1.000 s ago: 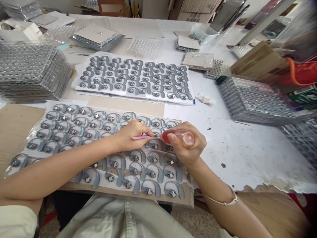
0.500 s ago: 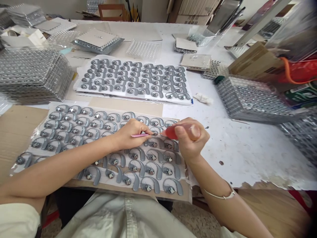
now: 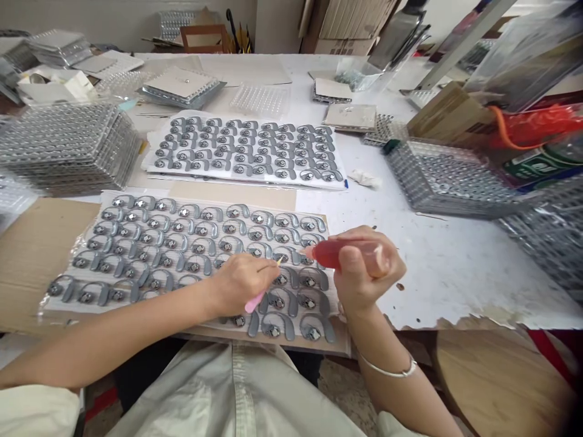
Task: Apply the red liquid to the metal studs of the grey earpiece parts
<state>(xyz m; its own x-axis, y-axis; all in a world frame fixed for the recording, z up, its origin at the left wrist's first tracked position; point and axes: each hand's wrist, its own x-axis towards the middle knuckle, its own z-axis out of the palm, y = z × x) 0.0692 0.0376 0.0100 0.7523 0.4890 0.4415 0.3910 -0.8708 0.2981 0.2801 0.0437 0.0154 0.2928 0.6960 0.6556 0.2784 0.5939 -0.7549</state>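
My left hand (image 3: 243, 282) is closed round a slim pink-handled pick (image 3: 254, 301), whose pale thin tip shows past the fingertips above the rows of parts. In my right hand (image 3: 364, 273) lies a squeeze bottle (image 3: 348, 255) of red liquid, tilted so its narrow nozzle points left. That nozzle is close over a grey hook-shaped part (image 3: 311, 223) row; whether it touches one I cannot tell. Each part has a shiny, faceted round end. They lie in rows on a white sheet over a cardboard backing (image 3: 300, 345). My left forearm and hand hide some of them.
Behind lies a second sheet (image 3: 246, 176) of similar grey parts. Tall stacks of clear blister trays stand at left (image 3: 64, 145) and right (image 3: 455, 182). A crumpled white tissue (image 3: 365, 178) and a cardboard box (image 3: 449, 115) are on the white table (image 3: 437, 261).
My left hand has moved slightly down and its pick now slants steeply instead of lying nearly level. The bottle in my right hand has shifted a little right and down. The view has shifted slightly.
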